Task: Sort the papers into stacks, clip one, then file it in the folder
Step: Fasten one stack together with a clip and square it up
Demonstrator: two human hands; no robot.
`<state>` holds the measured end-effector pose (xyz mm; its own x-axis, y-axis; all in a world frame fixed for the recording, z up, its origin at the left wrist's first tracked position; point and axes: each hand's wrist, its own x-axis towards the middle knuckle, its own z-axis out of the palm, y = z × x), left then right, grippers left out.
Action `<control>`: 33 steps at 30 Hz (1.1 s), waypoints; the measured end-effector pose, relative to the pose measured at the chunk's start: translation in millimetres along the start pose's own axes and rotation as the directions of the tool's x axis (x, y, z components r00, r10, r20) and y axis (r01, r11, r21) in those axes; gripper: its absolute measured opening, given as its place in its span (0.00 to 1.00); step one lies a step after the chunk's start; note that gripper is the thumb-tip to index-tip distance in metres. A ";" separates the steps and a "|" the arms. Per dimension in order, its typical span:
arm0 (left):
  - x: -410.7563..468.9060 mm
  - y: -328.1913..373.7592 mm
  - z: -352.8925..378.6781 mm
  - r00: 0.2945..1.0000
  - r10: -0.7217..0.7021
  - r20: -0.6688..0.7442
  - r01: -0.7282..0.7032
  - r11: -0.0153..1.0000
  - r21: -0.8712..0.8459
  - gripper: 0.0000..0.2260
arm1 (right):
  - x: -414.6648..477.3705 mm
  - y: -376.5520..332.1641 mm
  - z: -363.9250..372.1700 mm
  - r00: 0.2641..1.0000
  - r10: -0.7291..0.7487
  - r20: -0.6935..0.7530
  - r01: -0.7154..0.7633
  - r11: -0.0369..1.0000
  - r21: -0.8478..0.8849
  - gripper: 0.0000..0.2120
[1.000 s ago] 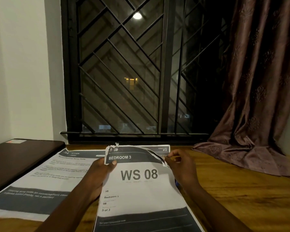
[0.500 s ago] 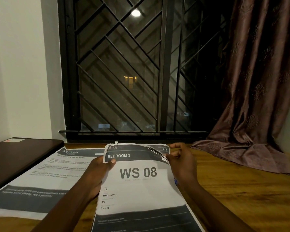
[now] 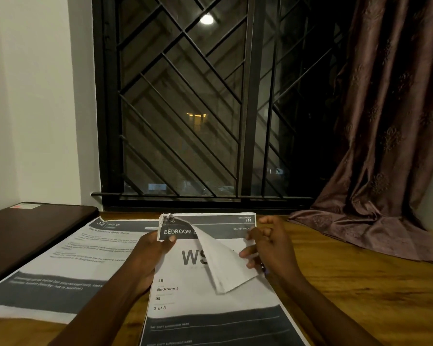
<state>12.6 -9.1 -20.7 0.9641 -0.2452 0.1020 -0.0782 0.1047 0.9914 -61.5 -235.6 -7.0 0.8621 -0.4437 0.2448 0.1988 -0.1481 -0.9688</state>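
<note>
A stack of printed papers (image 3: 185,290) headed "BEDROOM 3" lies on the wooden table in front of me, with a small metal clip (image 3: 169,217) at its top left corner. My left hand (image 3: 150,255) pinches the stack's top left part, thumb on the dark header. My right hand (image 3: 268,245) holds the folded-down top right corner of the upper sheets (image 3: 225,265), showing a page marked "#14" beneath. A second paper stack (image 3: 68,265) headed "KITCHEN" lies to the left. A dark folder (image 3: 28,228) rests at the far left.
The wooden table (image 3: 360,295) runs to a barred window (image 3: 190,108) at the back. A brown curtain (image 3: 385,171) hangs at the right and pools on the table's far right corner. A white wall stands at the left.
My right hand has peeled the top right corner of the upper sheets down and toward me, uncovering the page beneath. My left hand stays pinching the top left corner.
</note>
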 end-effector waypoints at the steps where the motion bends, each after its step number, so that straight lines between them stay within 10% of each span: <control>1: -0.7 0.2 -0.3 1.000 0.001 0.014 -0.001 1.000 -0.009 0.12 | 3.8 2.6 1.8 0.998 0.039 -0.052 -0.043 0.997 -0.064 0.05; 8: 0.4 -2.2 0.0 0.999 -0.017 0.028 0.018 0.999 -0.038 0.09 | 9.9 15.6 10.1 0.942 -0.286 -0.175 0.180 0.872 -0.455 0.09; 16: -0.5 -2.4 -0.8 0.999 -0.016 0.034 0.017 0.999 -0.030 0.09 | 3.4 3.3 7.3 0.907 -0.344 -0.244 0.263 0.914 -0.310 0.14; 25: 3.5 -3.4 -0.6 1.000 0.010 -0.004 -0.010 1.000 0.000 0.06 | -2.9 -5.4 -8.4 0.976 -0.087 0.198 0.084 0.996 0.020 0.11; 29: 1.3 -2.2 1.3 1.000 0.008 0.022 -0.007 1.000 -0.030 0.07 | 9.7 6.2 1.1 0.988 -0.064 -0.139 0.042 0.987 -0.154 0.16; 33: 0.9 -1.3 2.8 1.000 0.014 0.018 -0.013 1.000 -0.021 0.07 | 12.8 14.3 8.0 0.950 -0.257 -0.177 0.181 0.916 -0.359 0.10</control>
<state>12.8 -12.2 -21.7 0.9581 -0.2613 0.1171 -0.0857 0.1283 0.9880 -43.9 -236.4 -18.0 0.6853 -0.5402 0.4884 0.1708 -0.5327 -0.8289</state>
